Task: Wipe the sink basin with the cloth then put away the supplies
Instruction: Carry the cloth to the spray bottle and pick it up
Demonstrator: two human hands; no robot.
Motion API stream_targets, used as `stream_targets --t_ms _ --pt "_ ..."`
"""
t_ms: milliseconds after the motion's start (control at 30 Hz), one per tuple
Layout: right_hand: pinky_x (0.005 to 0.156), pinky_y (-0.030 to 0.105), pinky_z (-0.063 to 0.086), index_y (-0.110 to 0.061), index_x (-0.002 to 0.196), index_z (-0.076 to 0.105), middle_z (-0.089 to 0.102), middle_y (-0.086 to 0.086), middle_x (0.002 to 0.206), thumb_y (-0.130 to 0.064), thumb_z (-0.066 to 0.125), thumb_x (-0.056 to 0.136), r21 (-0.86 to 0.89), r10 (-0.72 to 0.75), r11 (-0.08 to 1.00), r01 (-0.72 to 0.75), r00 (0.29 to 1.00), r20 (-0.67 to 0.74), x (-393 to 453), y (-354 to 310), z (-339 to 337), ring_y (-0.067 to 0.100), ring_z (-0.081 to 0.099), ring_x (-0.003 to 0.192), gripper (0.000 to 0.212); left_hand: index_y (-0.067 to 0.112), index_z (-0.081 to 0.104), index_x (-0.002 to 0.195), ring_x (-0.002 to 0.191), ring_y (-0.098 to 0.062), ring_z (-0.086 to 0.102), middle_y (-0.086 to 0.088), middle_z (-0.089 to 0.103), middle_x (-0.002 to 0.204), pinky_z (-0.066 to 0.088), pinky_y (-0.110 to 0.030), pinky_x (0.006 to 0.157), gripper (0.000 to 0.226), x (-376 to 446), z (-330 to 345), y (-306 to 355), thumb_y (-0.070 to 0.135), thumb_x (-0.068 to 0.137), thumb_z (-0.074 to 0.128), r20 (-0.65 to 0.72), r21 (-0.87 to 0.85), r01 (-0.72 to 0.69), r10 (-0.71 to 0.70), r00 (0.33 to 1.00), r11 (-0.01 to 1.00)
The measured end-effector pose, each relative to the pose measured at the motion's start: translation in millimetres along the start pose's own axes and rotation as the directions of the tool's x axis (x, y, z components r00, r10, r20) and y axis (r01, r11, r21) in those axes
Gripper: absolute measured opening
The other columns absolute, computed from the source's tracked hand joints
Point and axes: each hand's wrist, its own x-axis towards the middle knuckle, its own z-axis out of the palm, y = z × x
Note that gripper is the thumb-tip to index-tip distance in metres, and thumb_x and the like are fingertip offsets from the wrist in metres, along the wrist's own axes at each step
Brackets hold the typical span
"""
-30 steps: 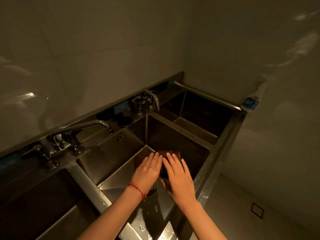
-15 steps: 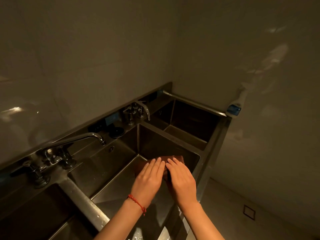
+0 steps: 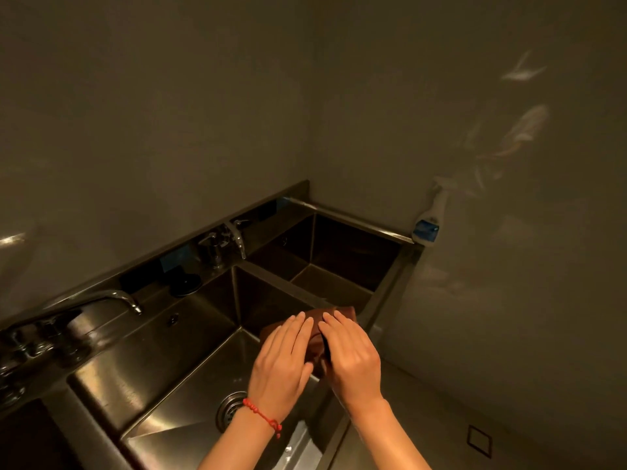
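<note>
Brown cloth is pressed flat by 2 spread hands, left hand and right hand, at the far right side of the sink basin, so wiping looks unfinished and the spray bottle is not put away.

A curved tap reaches over the back rim of the steel unit, its handles bunched at the left edge. A second tap stands on the divider further along the back rim, with a small chrome fitting just beside it. A dark round plug lies on the back ledge between the two taps. The far compartment sits in the corner. A floor hatch shows at lower right. Pale walls carry faint reflections.
</note>
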Motion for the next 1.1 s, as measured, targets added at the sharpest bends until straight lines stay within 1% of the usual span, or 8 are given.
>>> stream_targets --t_ms 67,133,267,367,467,833,1000,1100 --pt "0.085 0.037 0.053 -0.003 0.097 0.070 0.070 0.012 0.099 -0.014 0.072 0.072 0.005 0.004 1.000 -0.004 1.000 -0.007 0.5 21.7 -10.1 0.024 0.065 0.099 0.027 0.007 0.045 0.123 0.106 -0.025 0.067 -0.014 0.068 0.116 0.051 -0.037 0.091 0.095 14.9 12.4 18.8 0.007 0.041 0.093 -0.063 -0.008 0.000 0.000 0.998 1.000" --pt "0.085 0.039 0.053 -0.002 0.097 0.070 0.070 0.014 0.100 -0.009 0.082 0.055 -0.004 0.014 1.000 -0.014 0.999 0.041 0.0 44.3 -20.9 0.026 0.065 0.098 0.044 0.006 0.048 0.120 0.101 -0.027 0.069 -0.016 0.070 0.111 0.051 -0.037 0.090 0.089 30.4 26.1 37.2 -0.001 0.043 0.091 -0.145 -0.021 -0.016 0.013 0.989 1.000" --pt "0.085 0.040 0.052 -0.003 0.098 0.070 0.070 0.013 0.102 -0.011 0.091 0.036 -0.022 0.024 1.000 -0.021 0.992 0.120 -1.6 86.9 -41.5 0.026 0.065 0.098 0.066 0.005 0.060 0.113 0.094 -0.025 0.072 -0.016 0.073 0.102 0.052 -0.034 0.088 0.070 58.6 48.4 66.8 0.002 0.050 0.090 -0.260 0.017 -0.096 0.097 0.961 0.995" --pt "0.087 0.039 0.050 -0.003 0.099 0.069 0.069 0.013 0.103 -0.014 0.092 0.034 -0.025 0.015 1.000 -0.011 0.989 0.145 -2.4 116.0 -52.9 0.025 0.065 0.099 0.070 0.005 0.061 0.113 0.092 -0.024 0.072 -0.015 0.074 0.100 0.049 -0.032 0.090 0.042 77.2 63.6 85.0 0.007 0.073 0.073 -0.349 0.049 -0.160 0.167 0.922 0.986" --pt "0.091 0.039 0.046 -0.003 0.103 0.068 0.068 0.013 0.106 -0.012 0.090 0.040 -0.033 0.007 0.999 -0.002 0.989 0.147 0.1 139.5 -60.6 0.025 0.063 0.102 0.067 0.007 0.053 0.113 0.091 -0.024 0.072 -0.014 0.074 0.098 0.050 -0.031 0.089 0.035 95.6 74.5 98.0 0.015 0.080 0.060 -0.392 0.064 -0.208 0.216 0.894 0.976" --pt "0.101 0.042 0.036 -0.008 0.120 0.057 0.060 0.011 0.122 -0.025 0.085 0.055 -0.083 -0.026 0.995 0.055 0.948 0.318 16.6 217.7 -51.0 0.025 0.052 0.118 0.073 0.007 0.052 0.113 0.090 -0.025 0.072 -0.015 0.073 0.098 0.056 -0.033 0.081 0.034 160.2 121.4 103.0 0.012 0.081 0.059 -0.379 0.093 -0.312 0.324 0.867 0.945" --pt "0.105 0.043 0.031 -0.012 0.128 0.048 0.056 0.010 0.128 -0.038 0.057 0.078 -0.109 -0.010 0.993 0.054 0.929 0.370 29.8 260.5 -26.4 0.024 0.047 0.123 0.056 0.007 0.052 0.113 0.087 -0.024 0.072 -0.015 0.073 0.097 0.059 -0.034 0.077 0.032 199.6 160.8 90.4 0.014 0.081 0.056 -0.352 0.073 -0.320 0.325 0.878 0.945" --pt "0.105 0.043 0.031 -0.013 0.129 0.046 0.055 0.011 0.129 -0.042 0.049 0.081 -0.103 0.023 0.994 0.022 0.906 0.422 42.7 289.8 -6.8 0.025 0.046 0.124 0.056 0.007 0.052 0.113 0.087 -0.025 0.072 -0.015 0.073 0.098 0.055 -0.032 0.081 0.024 228.5 185.6 81.0 0.016 0.091 0.048 -0.350 0.078 -0.305 0.313 0.883 0.949"
